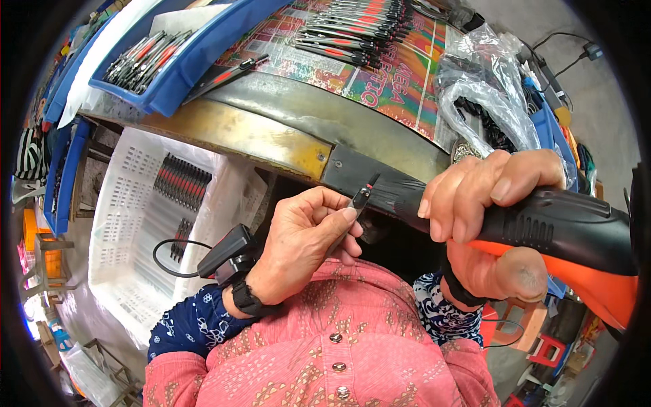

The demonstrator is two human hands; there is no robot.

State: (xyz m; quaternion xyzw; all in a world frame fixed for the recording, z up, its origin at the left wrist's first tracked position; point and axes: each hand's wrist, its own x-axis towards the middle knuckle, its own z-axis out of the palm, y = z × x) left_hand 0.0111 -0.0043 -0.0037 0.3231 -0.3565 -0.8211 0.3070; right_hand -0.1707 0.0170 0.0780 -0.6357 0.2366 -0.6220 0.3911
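My left hand (305,237) is in front of my chest. Its thumb and forefinger pinch a slim black piece with a small red tip (364,194), which points up toward the table edge. The rest of that piece is hidden in my fingers. On the right, my right hand (485,210) is closed around a black and orange hand-held power tool (563,220). My fingers lie over its black top, with the thumb below. The tool's front end is mostly behind my fingers, so its exact kind does not show. A metal-faced table edge (271,132) runs just beyond both hands.
Several slim black-and-red tools (352,30) lie in a row on a colourful printed sheet (413,74). More fill a blue bin (163,102) at the far left, and one lies beside it. A white perforated crate (112,251) stands left, below the table. Clear plastic bags (485,64) lie right.
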